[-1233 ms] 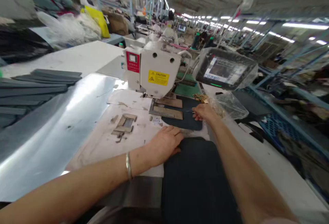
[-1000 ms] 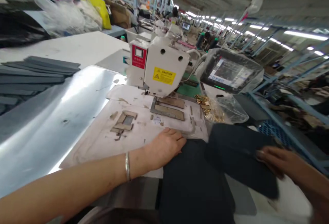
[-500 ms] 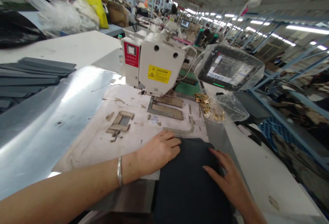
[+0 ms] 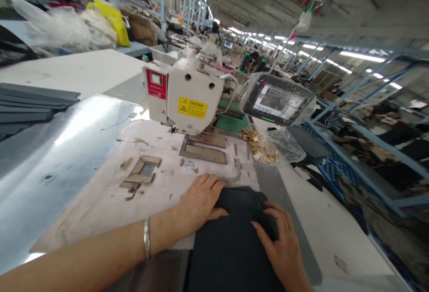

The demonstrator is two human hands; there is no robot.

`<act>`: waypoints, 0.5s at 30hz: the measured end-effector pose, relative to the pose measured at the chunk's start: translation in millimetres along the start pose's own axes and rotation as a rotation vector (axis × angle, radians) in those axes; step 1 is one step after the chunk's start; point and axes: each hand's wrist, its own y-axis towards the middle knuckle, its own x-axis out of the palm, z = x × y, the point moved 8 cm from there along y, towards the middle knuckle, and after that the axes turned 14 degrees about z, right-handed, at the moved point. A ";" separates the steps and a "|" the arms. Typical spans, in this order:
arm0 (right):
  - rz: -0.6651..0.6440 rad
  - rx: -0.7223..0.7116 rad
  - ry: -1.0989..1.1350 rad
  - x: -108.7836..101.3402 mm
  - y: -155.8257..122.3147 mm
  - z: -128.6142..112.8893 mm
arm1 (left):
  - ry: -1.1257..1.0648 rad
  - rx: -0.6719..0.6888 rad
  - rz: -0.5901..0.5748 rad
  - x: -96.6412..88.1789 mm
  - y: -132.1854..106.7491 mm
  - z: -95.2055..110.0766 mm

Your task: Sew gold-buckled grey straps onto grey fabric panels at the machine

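Note:
A dark navy fabric piece (image 4: 236,243), perhaps layered, lies in front of me on the near edge of the sewing machine's bed, its far end slightly bent up. My left hand (image 4: 201,200), with a silver bangle at the wrist, holds its far left corner, thumb on top and fingers over the edge. On the opposite side my right hand (image 4: 279,236) grips the right edge, thumb on the surface and fingers curled around the rim. Beyond the fabric stands the sewing machine head (image 4: 192,93) over a metal clamp frame (image 4: 204,149).
Dark strips (image 4: 33,104) are piled at left beside a shiny metal plate (image 4: 73,149). A cardboard-edged template window (image 4: 144,171) sits on the pale sheet. To the right are a control screen (image 4: 278,100) and a plastic bag of gold-coloured metal pieces (image 4: 263,149). Another person works at far left.
My view has shifted, so the machine appears further left. The left thumb now shows on the fabric, and its far end bends more between my hands.

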 end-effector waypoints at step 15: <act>0.061 0.736 0.186 -77.3 6.2 36.6 | -0.395 0.159 0.241 -43.4 -10.1 9.6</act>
